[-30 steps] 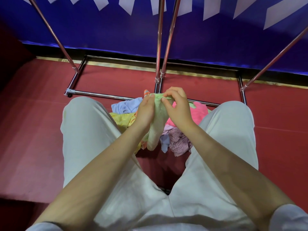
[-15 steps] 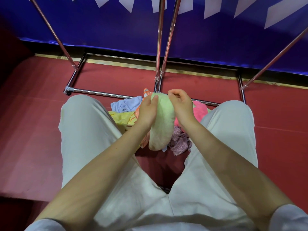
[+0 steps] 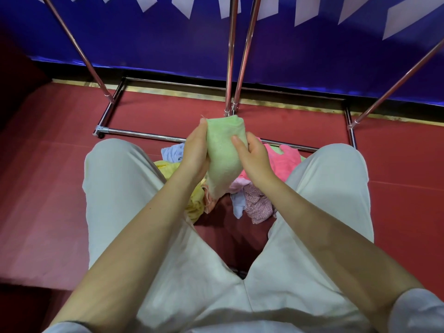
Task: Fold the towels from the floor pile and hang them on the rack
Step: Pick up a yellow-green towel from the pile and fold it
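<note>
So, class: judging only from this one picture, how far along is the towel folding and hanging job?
Done: nothing visibly; the rack poles in view carry no towels, though the top rails are out of frame. In hand: the left hand and right hand hold a green towel, doubled over above the pile. Left: the pink towel, yellow towel and other cloths in the floor pile between the knees.

**Lighting and Image Quality**

Illumination is even, moderately bright and diffuse; the source is not visible. Specular streaks run along the chrome rack tubes [image 3: 230, 56]. A soft shadow lies on the red floor [image 3: 60, 188] between the legs. Wide-angle distortion splays the tubes outward. Focus is acceptable at centre; the sleeves [image 3: 418, 311] along the bottom edge are soft. The left margin falls dark.
</note>
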`<control>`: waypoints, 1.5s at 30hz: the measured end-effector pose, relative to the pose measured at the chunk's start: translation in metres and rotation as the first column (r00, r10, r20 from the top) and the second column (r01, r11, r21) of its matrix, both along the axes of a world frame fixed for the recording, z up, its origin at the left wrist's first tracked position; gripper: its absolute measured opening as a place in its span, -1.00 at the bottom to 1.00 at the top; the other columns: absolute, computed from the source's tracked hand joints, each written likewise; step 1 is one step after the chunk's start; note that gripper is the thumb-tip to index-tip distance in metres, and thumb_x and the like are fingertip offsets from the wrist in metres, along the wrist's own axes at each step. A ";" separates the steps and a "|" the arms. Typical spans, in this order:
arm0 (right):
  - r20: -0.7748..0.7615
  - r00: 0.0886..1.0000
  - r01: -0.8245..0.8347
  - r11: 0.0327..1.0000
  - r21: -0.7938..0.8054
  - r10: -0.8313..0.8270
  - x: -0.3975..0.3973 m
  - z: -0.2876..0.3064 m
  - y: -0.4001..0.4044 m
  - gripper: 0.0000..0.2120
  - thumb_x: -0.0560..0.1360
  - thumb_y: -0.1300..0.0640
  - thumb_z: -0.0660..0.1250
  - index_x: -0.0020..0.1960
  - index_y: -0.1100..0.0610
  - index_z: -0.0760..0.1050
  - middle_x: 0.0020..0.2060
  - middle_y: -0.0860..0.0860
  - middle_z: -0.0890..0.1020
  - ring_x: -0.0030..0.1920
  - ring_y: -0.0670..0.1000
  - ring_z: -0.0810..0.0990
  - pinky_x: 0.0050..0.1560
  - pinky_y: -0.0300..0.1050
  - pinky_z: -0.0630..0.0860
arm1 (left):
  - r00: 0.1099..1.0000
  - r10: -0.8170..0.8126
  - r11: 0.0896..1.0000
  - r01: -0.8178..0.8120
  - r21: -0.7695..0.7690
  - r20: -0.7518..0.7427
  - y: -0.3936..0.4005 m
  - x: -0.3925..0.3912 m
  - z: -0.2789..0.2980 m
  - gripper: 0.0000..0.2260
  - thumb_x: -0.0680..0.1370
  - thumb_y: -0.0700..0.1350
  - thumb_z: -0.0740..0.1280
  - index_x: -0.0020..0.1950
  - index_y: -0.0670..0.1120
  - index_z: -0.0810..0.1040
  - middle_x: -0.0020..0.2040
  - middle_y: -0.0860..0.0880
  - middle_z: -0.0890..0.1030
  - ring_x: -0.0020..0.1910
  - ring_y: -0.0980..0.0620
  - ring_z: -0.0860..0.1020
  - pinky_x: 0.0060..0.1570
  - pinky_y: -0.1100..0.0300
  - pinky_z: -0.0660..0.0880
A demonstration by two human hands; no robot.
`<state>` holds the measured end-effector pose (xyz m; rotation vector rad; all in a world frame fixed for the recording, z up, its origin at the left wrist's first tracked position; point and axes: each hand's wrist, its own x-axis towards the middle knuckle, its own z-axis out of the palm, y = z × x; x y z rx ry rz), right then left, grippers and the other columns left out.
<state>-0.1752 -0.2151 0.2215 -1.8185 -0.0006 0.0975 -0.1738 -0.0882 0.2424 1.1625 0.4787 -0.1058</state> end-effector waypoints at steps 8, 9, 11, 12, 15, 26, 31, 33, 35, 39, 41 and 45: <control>-0.020 0.999 -0.037 0.994 0.105 0.039 -0.003 0.010 -0.006 -0.94 0.56 0.11 0.30 -0.06 0.10 0.49 -0.26 -0.14 0.56 -0.31 -0.29 0.52 -0.28 -0.40 0.41 | 0.986 -0.039 0.991 0.017 0.134 0.161 -0.002 -0.009 0.002 -0.86 0.63 -0.16 0.24 0.08 -0.11 0.57 0.04 -0.12 0.65 0.03 -0.07 0.63 0.07 0.01 0.56; -0.050 0.996 -0.062 0.987 0.146 0.070 -0.003 0.006 -0.007 -0.91 0.54 0.12 0.34 0.02 0.10 0.51 -0.20 -0.14 0.60 -0.24 -0.28 0.58 -0.24 -0.40 0.45 | 0.988 -0.011 0.995 -0.004 0.098 0.152 -0.001 -0.009 0.005 -0.86 0.63 -0.16 0.23 0.08 -0.12 0.57 0.04 -0.13 0.65 0.03 -0.08 0.63 0.07 -0.01 0.56; -0.131 0.983 -0.103 0.974 0.204 0.131 -0.004 0.002 -0.006 -0.76 0.48 0.14 0.41 0.13 0.08 0.51 -0.10 -0.14 0.64 -0.13 -0.24 0.64 -0.17 -0.35 0.52 | 0.989 0.042 0.997 -0.051 0.062 0.141 0.003 -0.007 0.009 -0.87 0.63 -0.15 0.24 0.09 -0.15 0.55 0.05 -0.16 0.64 0.04 -0.10 0.63 0.08 -0.03 0.56; -0.166 0.972 -0.129 0.969 0.209 0.165 -0.006 0.000 -0.004 -0.71 0.46 0.16 0.43 0.16 0.09 0.51 -0.08 -0.15 0.64 -0.12 -0.24 0.65 -0.16 -0.34 0.53 | 0.987 0.067 0.995 -0.076 0.057 0.143 0.006 -0.006 0.011 -0.87 0.63 -0.16 0.24 0.09 -0.16 0.54 0.05 -0.17 0.63 0.03 -0.10 0.63 0.08 -0.03 0.56; -0.259 0.935 -0.201 0.963 0.182 0.244 -0.007 -0.018 0.003 -0.67 0.46 0.22 0.42 0.21 0.19 0.50 -0.12 -0.13 0.66 -0.15 -0.25 0.64 -0.16 -0.37 0.51 | 0.982 0.111 0.991 -0.122 0.060 0.153 0.013 -0.006 0.013 -0.89 0.62 -0.16 0.25 0.07 -0.16 0.54 0.00 -0.15 0.64 0.00 -0.09 0.64 0.05 -0.04 0.57; -0.435 0.835 -0.302 0.941 0.151 0.338 -0.018 -0.053 0.016 -0.87 0.55 0.17 0.31 0.09 0.13 0.54 -0.09 -0.03 0.66 -0.12 -0.11 0.65 0.01 -0.17 0.57 | 0.933 0.355 0.903 -0.360 -0.233 -0.063 0.054 0.004 0.010 -0.69 0.62 -0.12 0.28 0.28 -0.28 0.50 0.11 -0.20 0.65 -0.03 -0.05 0.67 -0.01 0.06 0.62; -0.478 0.838 -0.208 0.964 0.166 0.263 -0.020 -0.059 0.019 -0.88 0.59 0.20 0.22 0.09 0.14 0.50 -0.12 -0.03 0.62 -0.14 -0.07 0.61 0.00 -0.15 0.52 | 0.893 0.446 0.864 -0.446 -0.233 -0.059 0.075 0.006 0.010 -0.78 0.60 -0.13 0.31 0.18 -0.22 0.54 -0.05 -0.11 0.68 -0.10 -0.01 0.68 -0.02 0.04 0.62; -0.461 0.857 -0.207 0.973 0.102 0.231 -0.019 -0.057 0.020 -0.89 0.60 0.17 0.21 0.06 0.11 0.50 -0.15 -0.05 0.61 -0.11 -0.05 0.59 0.00 -0.13 0.50 | 0.885 0.463 0.871 -0.464 -0.159 -0.045 0.079 0.004 0.011 -0.88 0.59 -0.12 0.31 0.07 -0.14 0.55 -0.04 -0.08 0.67 -0.09 0.01 0.67 0.00 0.05 0.62; -0.424 0.881 -0.217 0.976 0.031 0.210 -0.020 -0.052 0.020 -0.87 0.60 0.11 0.21 0.03 0.10 0.52 -0.19 -0.06 0.60 -0.16 -0.08 0.57 -0.08 -0.20 0.50 | 0.873 0.487 0.870 -0.488 -0.069 -0.033 0.082 0.003 0.009 -0.94 0.59 -0.11 0.31 0.00 -0.08 0.55 -0.04 -0.04 0.65 -0.07 0.02 0.66 -0.01 0.05 0.62; -0.407 0.879 -0.235 0.968 0.083 0.248 -0.025 -0.041 0.012 -0.84 0.56 -0.03 0.28 -0.03 0.01 0.58 -0.15 -0.02 0.67 -0.16 -0.06 0.64 -0.06 -0.15 0.56 | 0.858 0.510 0.860 -0.509 0.030 -0.065 0.089 0.002 -0.001 -0.92 0.58 -0.08 0.32 -0.07 -0.07 0.53 -0.06 -0.04 0.62 -0.03 -0.02 0.62 0.08 0.01 0.58; -0.425 0.858 -0.257 0.958 0.130 0.288 -0.027 -0.037 0.004 -0.89 0.55 -0.02 0.30 -0.05 -0.03 0.58 -0.22 -0.11 0.68 -0.23 -0.14 0.66 -0.20 -0.26 0.58 | 0.862 0.503 0.863 -0.497 0.091 -0.066 0.090 -0.001 -0.005 -0.90 0.58 -0.07 0.31 -0.09 -0.07 0.53 -0.08 -0.02 0.60 -0.07 0.01 0.60 0.01 0.07 0.57; -0.453 0.840 -0.240 0.954 0.182 0.298 -0.029 -0.033 -0.008 -0.91 0.55 0.03 0.32 -0.03 0.02 0.58 -0.32 -0.13 0.68 -0.31 -0.16 0.66 -0.33 -0.30 0.53 | 0.872 0.488 0.831 -0.475 0.289 0.031 0.090 -0.008 -0.015 -0.86 0.59 -0.07 0.26 -0.13 -0.06 0.54 -0.18 0.05 0.56 -0.17 0.10 0.55 -0.09 0.12 0.52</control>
